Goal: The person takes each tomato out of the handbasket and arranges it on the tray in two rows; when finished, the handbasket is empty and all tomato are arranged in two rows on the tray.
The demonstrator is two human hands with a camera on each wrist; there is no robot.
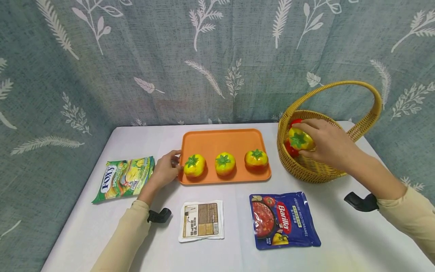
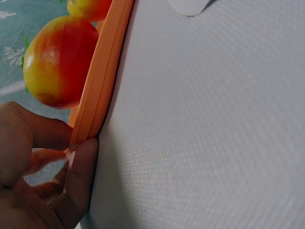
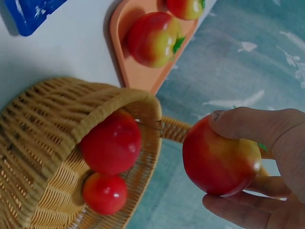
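A grey-green curtain (image 1: 217,60) printed with white leaves and fern sprigs hangs across the whole back of the scene and wraps round both sides, falling in soft folds. In front of it stands a table (image 1: 340,234) with a pale, whitish cloth-like top and rounded far corners; its far edge meets the curtain. The light is even and soft, with faint shadows on the table top. No floor or window shows.

Four yellow-red tomatoes (image 1: 195,165) are showing, plus two red tomatoes (image 3: 111,143) sitting lower left in the one basket (image 1: 306,168). One tray (image 1: 221,141) and three packets (image 1: 283,220) are lying below.
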